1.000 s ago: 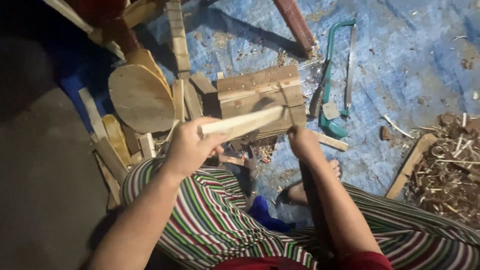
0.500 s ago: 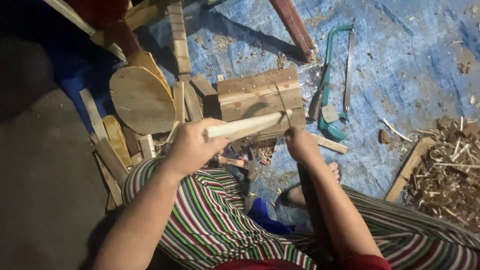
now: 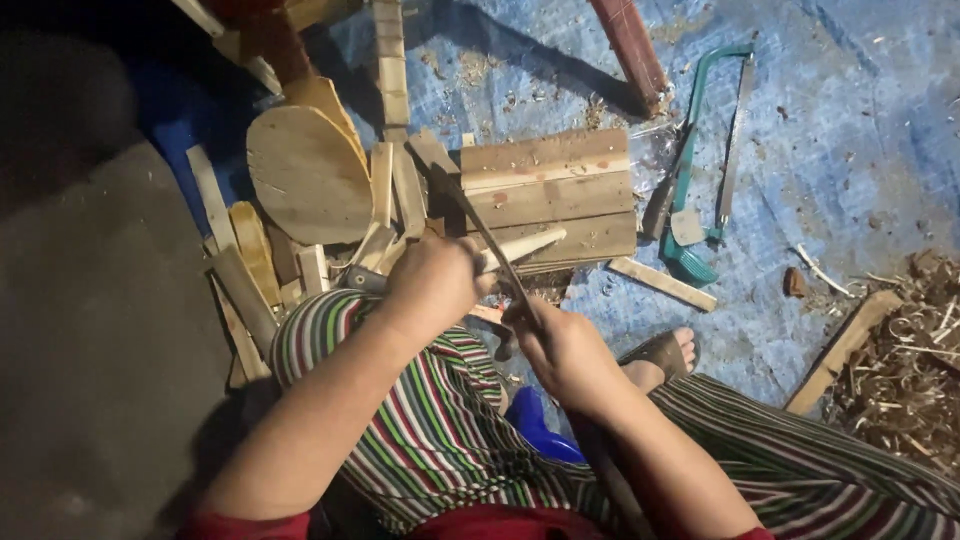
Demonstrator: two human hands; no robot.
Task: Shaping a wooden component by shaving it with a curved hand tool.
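From the left hand (image 3: 432, 285), the way toward nine and ten o'clock is blocked by a crowd of wood offcuts (image 3: 262, 262) and a round wooden disc (image 3: 308, 172), and straight ahead at twelve to one o'clock the slatted wooden block (image 3: 548, 195) lies just beyond the pale stick (image 3: 522, 246) and long blade (image 3: 478, 222). From the right hand (image 3: 568, 352), two o'clock is open blue tarp (image 3: 840, 150) once past a loose wood strip (image 3: 662, 283) and the green hacksaw (image 3: 700, 170). At three o'clock a bare foot (image 3: 668, 350), a plank (image 3: 838, 350) and a heap of shavings (image 3: 905, 370) close things off.
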